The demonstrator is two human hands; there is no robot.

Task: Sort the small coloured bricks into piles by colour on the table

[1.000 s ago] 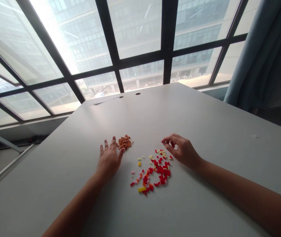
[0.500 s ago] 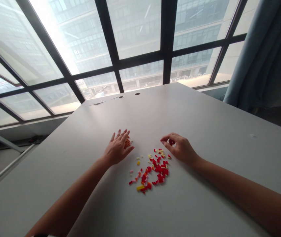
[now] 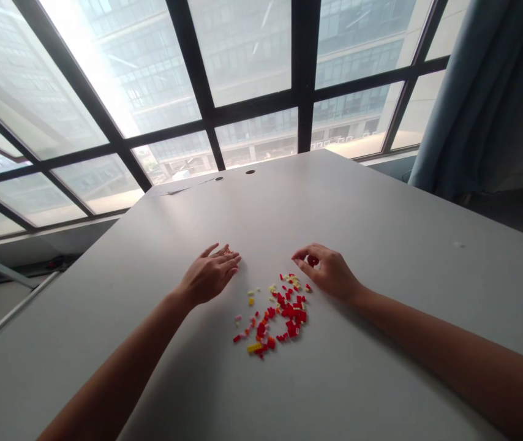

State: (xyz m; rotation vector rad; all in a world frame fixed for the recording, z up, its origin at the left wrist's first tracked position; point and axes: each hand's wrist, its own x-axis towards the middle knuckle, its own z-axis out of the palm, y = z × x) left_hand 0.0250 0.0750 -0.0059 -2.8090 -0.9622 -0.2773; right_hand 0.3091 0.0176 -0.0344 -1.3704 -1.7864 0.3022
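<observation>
Small red, yellow and pale toy bricks point(image 3: 276, 312) lie scattered on the grey table point(image 3: 381, 257) between my hands. My left hand point(image 3: 209, 274) lies palm down over the little orange brick pile, hiding nearly all of it; its fingers are stretched out and close together. My right hand point(image 3: 328, 269) rests at the far right end of the scatter with its fingers curled, thumb and forefinger pinching a small red brick point(image 3: 311, 261).
Two round cable holes point(image 3: 234, 176) sit near the table's far edge. A big window with dark frames point(image 3: 302, 73) runs behind the table, and a blue-grey curtain point(image 3: 495, 98) hangs at the right. A rail point(image 3: 8, 288) stands left of the table.
My left hand moved right and forward, from beside the orange pile to on top of it. My right hand stayed in place, still pinched. The view shifted slightly.
</observation>
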